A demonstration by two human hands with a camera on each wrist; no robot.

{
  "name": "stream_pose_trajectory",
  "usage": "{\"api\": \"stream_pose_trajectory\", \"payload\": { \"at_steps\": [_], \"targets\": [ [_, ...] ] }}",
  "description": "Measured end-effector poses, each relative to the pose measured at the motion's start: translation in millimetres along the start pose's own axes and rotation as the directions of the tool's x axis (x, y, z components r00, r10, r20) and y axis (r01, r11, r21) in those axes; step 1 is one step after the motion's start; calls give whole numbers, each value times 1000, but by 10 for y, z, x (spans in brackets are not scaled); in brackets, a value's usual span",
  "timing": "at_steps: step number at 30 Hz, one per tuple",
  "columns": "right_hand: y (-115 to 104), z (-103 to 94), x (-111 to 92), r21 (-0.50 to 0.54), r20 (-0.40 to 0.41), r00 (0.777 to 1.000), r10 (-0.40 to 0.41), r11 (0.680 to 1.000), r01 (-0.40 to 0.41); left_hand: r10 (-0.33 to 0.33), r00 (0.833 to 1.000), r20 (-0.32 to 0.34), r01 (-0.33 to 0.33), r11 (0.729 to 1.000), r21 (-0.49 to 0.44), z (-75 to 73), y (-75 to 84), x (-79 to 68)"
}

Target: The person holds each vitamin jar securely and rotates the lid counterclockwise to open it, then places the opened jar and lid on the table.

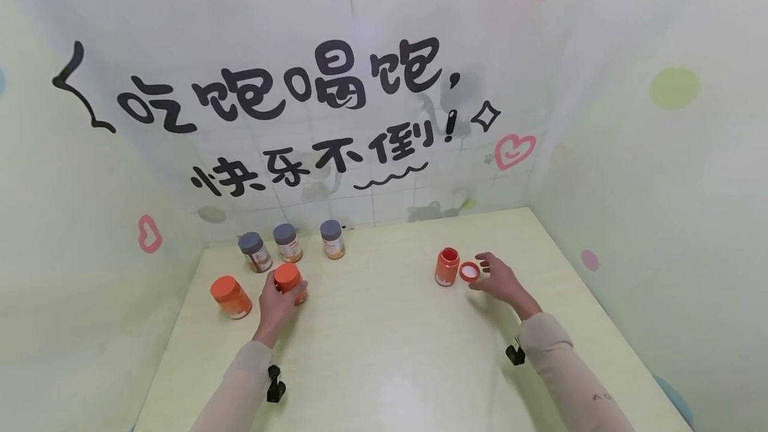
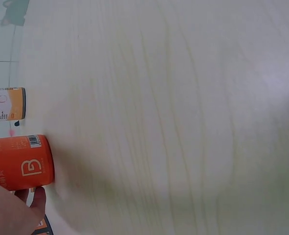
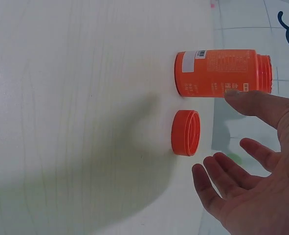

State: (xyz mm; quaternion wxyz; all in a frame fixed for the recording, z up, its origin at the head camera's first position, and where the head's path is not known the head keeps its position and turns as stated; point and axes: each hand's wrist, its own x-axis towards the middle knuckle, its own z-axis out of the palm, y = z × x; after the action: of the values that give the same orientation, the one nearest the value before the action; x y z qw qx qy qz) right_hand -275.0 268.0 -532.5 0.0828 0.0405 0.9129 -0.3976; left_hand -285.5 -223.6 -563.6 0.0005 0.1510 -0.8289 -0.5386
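Note:
On the left, my left hand [image 1: 278,307] grips an orange jar [image 1: 289,277] with an orange lid, thumb and fingers curled round its sides. The left wrist view shows the jar's lower part [image 2: 22,162], upright near the tabletop. On the right, my right hand [image 1: 503,280] has its fingers spread and holds nothing. Just beside it lies an orange screw lid [image 1: 470,272], inner side facing up. An uncapped orange jar [image 3: 217,73] stands left of that lid, its threaded neck bare. In the right wrist view my thumb overlaps this jar.
Another orange jar [image 1: 231,297], capped, stands left of my left hand. Three jars with dark grey lids line the back: a left one [image 1: 255,252], a middle one [image 1: 288,243] and a right one [image 1: 333,239]. Walls [image 1: 660,219] bound the pale table [image 1: 384,339] at back and sides.

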Motion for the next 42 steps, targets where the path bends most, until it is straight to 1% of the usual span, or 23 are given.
{"api": "stream_pose_trajectory", "payload": {
  "at_steps": [3,6,9,12,15,18,20,22,24,27,28,30,31,33,35,37,39,41,42],
  "targets": [
    [-38,-26,-32,8,-3,1000,-25,1000,25,10,1000,-11,-10,1000,-8,2,2,-4],
    [-82,-68,-70,11,-8,998,-67,998,67,13,1000,-27,-14,1000,-19,19,7,-21],
    [-142,-116,-123,13,-22,994,-106,994,106,27,999,-24,-28,999,-33,54,22,-50],
    [-223,-158,-185,22,-52,988,-145,989,146,76,997,-5,-76,996,-45,114,79,-87],
    [-348,-143,-225,37,-90,976,-197,979,201,125,992,14,-124,991,-48,165,168,-147],
    [-494,-106,-254,55,-143,957,-252,964,262,177,983,45,-176,984,-33,233,308,-212],
    [-588,-73,-266,65,-178,940,-291,950,307,201,976,82,-199,979,-39,290,415,-255],
    [-672,-32,-281,58,-214,918,-334,934,353,223,966,130,-219,975,-47,353,524,-302],
    [-751,15,-293,63,-247,891,-380,912,406,235,955,181,-226,972,-68,420,637,-351],
    [-867,91,-317,87,-276,857,-435,876,473,258,933,249,-244,966,-86,515,792,-436],
    [-902,114,-324,105,-282,848,-448,865,491,266,926,268,-249,964,-95,552,841,-466],
    [-974,164,-343,142,-273,839,-470,843,519,278,911,303,-259,960,-103,620,927,-536],
    [-1013,191,-360,161,-259,843,-472,840,519,283,903,322,-265,959,-100,654,954,-573],
    [-1071,259,-384,159,-219,846,-486,838,522,289,888,358,-279,957,-79,718,989,-650],
    [-1145,320,-422,158,-160,856,-492,843,514,314,870,381,-327,945,-32,779,1008,-722],
    [-1224,372,-457,154,-103,870,-483,856,493,348,852,391,-388,922,24,836,1025,-783],
    [-1297,417,-482,153,-59,882,-468,869,471,381,837,393,-445,892,82,883,1052,-836],
    [-1352,456,-505,156,-28,895,-446,882,444,401,825,398,-485,863,137,921,1078,-891],
    [-1367,474,-515,154,-16,902,-432,890,430,401,822,404,-495,854,159,941,1087,-919]
  ]
}}
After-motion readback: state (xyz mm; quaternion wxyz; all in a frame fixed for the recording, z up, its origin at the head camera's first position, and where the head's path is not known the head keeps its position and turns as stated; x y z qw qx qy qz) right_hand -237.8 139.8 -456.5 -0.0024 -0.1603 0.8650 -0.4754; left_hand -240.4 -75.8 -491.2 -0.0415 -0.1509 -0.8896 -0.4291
